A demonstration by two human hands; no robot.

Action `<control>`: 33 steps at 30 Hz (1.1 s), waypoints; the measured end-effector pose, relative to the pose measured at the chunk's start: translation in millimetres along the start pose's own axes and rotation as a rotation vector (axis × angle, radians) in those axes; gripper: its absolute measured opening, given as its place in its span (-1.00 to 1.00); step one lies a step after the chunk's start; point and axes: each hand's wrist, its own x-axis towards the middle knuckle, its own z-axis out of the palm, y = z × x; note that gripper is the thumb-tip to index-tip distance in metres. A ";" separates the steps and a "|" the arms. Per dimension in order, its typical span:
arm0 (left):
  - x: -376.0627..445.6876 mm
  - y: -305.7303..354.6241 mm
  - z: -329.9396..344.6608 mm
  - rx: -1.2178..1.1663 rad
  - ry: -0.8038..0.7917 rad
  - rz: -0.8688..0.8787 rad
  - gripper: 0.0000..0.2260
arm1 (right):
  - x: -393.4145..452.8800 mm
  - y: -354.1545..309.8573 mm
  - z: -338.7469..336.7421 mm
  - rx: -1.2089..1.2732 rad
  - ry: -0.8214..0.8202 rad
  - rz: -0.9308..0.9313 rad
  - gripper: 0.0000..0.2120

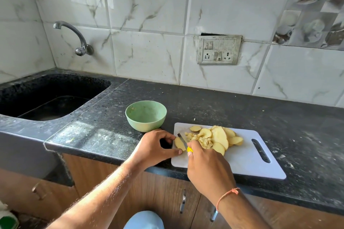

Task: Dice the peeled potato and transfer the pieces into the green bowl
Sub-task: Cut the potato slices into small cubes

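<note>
On the white cutting board point(247, 156) lie several potato slices point(220, 136) and a small heap of diced pieces point(193, 136). My left hand point(154, 147) pinches one potato slice point(179, 143) flat at the board's left edge. My right hand point(208, 165) grips a knife with a yellow handle point(189, 149); its blade point(182, 139) rests across that slice. The green bowl point(146, 115) stands on the counter just left of the board, behind my left hand, with only traces inside.
A black sink point(46, 98) with a wall tap point(74, 37) fills the left. The dark speckled counter point(279, 117) runs right to the tiled wall, which has a switch panel point(218, 50). Wooden cabinet doors point(167, 191) sit below the counter's front edge.
</note>
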 end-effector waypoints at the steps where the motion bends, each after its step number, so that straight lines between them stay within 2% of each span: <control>1: 0.3 -0.4 0.1 -0.005 0.000 -0.003 -0.61 | 1.6 -0.8 1.4 -0.006 -0.006 -0.001 -0.81; 6: 0.0 -0.5 1.4 -0.004 0.013 -0.013 -0.64 | 8.6 -2.7 5.1 -0.061 -0.040 0.006 -0.79; 11: 1.4 2.2 2.7 0.007 0.021 -0.016 -0.56 | 3.4 -2.4 6.4 -0.109 -0.038 -0.027 -0.76; 18: 4.5 1.7 6.5 0.032 0.007 -0.068 -0.58 | 5.4 8.9 2.1 -0.084 -0.039 -0.047 -0.82; 24: 8.3 3.3 6.8 0.029 -0.025 -0.059 -0.54 | 7.5 23.6 -2.0 0.003 0.005 -0.027 -0.77; 30: 8.2 5.6 9.0 0.077 -0.041 -0.058 -0.35 | 5.9 26.8 0.1 0.031 0.003 -0.033 -0.76; 33: 7.9 5.8 9.9 0.094 -0.038 -0.055 -0.42 | 6.0 25.1 0.2 0.026 -0.003 -0.025 -0.76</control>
